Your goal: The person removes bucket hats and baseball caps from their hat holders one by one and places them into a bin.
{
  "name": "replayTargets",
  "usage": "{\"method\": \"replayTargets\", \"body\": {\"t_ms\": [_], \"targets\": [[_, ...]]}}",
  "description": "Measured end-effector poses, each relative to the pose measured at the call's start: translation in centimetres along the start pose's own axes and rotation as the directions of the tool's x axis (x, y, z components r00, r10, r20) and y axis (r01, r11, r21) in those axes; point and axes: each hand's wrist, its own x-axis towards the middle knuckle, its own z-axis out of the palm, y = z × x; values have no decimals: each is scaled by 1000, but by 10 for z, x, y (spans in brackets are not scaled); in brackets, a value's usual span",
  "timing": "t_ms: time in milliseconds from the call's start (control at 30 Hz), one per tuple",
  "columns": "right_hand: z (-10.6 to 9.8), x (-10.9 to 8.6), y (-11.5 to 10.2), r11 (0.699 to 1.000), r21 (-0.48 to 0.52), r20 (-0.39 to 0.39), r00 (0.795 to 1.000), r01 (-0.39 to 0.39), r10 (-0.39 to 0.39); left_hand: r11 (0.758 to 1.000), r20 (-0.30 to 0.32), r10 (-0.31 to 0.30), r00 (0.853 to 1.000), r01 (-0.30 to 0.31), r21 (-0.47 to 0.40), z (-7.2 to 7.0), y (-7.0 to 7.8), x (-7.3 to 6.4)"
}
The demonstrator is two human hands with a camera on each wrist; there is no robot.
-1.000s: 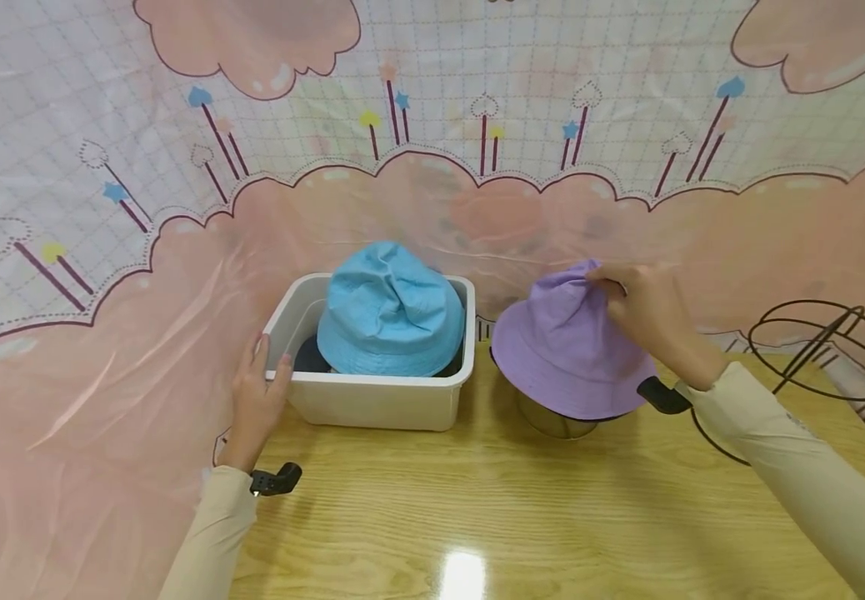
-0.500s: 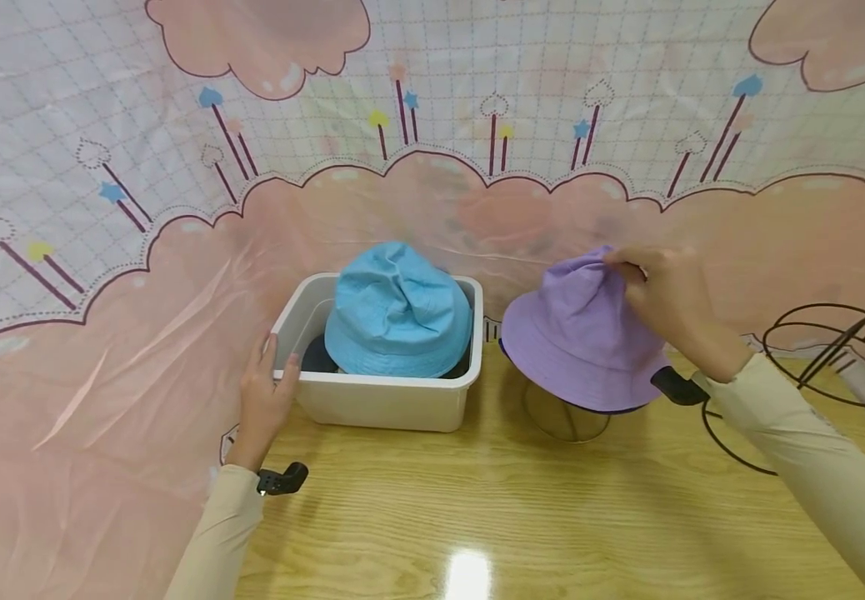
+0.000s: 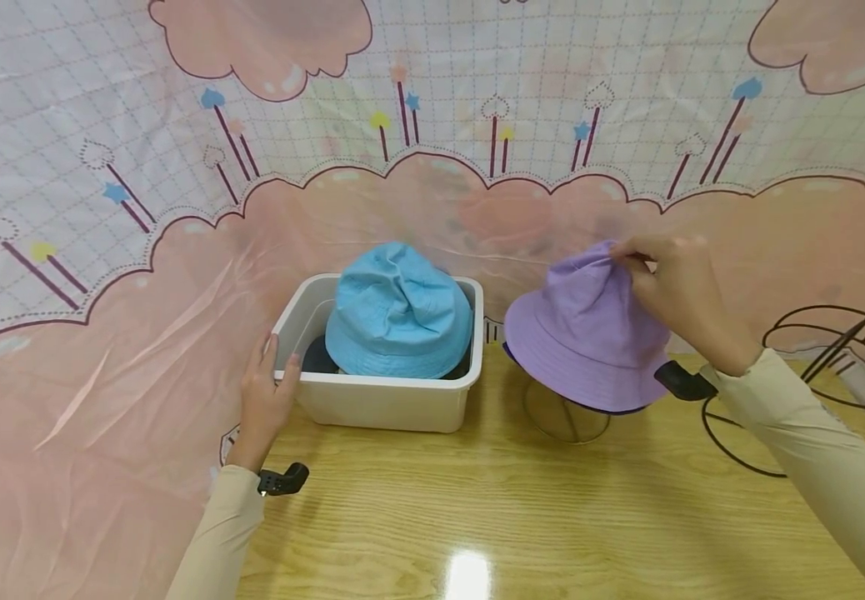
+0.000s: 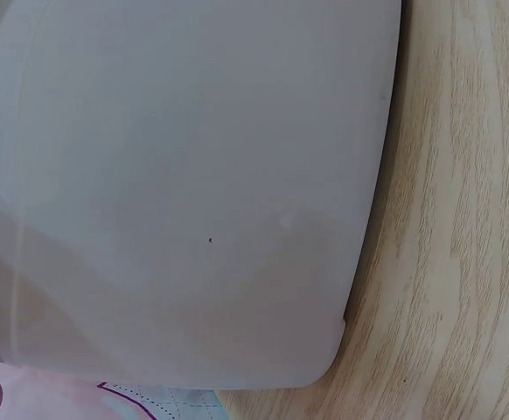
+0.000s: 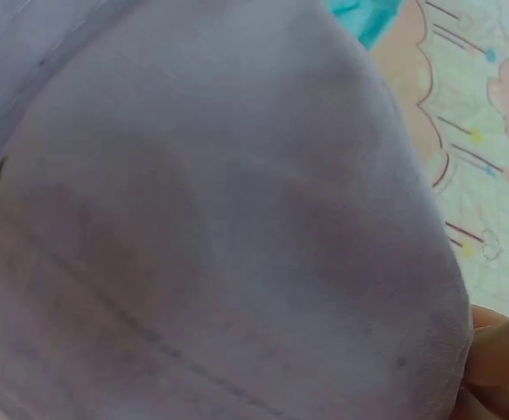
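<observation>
My right hand (image 3: 680, 292) pinches the crown of a purple bucket hat (image 3: 590, 333) between thumb and fingers. A dark blue edge shows under the hat's brim, which hangs over a wire stand (image 3: 569, 421). In the right wrist view, the purple fabric (image 5: 254, 192) fills most of the picture, with fingers (image 5: 499, 350) at its edge. My left hand (image 3: 266, 408) rests against the left front corner of a white plastic bin (image 3: 380, 408), its fingers straight along the rim. Inside the bin sits a light blue bucket hat (image 3: 400, 321), crumpled at the crown.
A black wire stand (image 3: 841, 312) with round hoops stands at the right, partly behind the right forearm. Something dark (image 3: 318, 357) lies in the bin beside the blue hat. A pink patterned cloth (image 3: 177, 333) backs the wooden table (image 3: 402, 500).
My right hand has raised the purple hat slightly, so more of the wire stand shows beneath it. My left hand stays at the bin; the head view has shifted a little.
</observation>
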Motion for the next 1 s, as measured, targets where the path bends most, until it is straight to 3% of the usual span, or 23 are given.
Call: {"method": "replayTargets", "body": {"t_ms": [533, 800, 1000], "targets": [[-7, 9, -2, 999, 7, -5, 999, -43, 43, 1000, -2, -11, 1000, 11, -9, 0, 1, -1], [-18, 20, -8, 998, -51, -100, 994, 46, -51, 1000, 7, -14, 1000, 14, -16, -2, 3, -1], [-25, 29, -14, 998, -69, -86, 996, -4, -2, 1000, 11, -14, 1000, 14, -14, -2, 2, -2]]}}
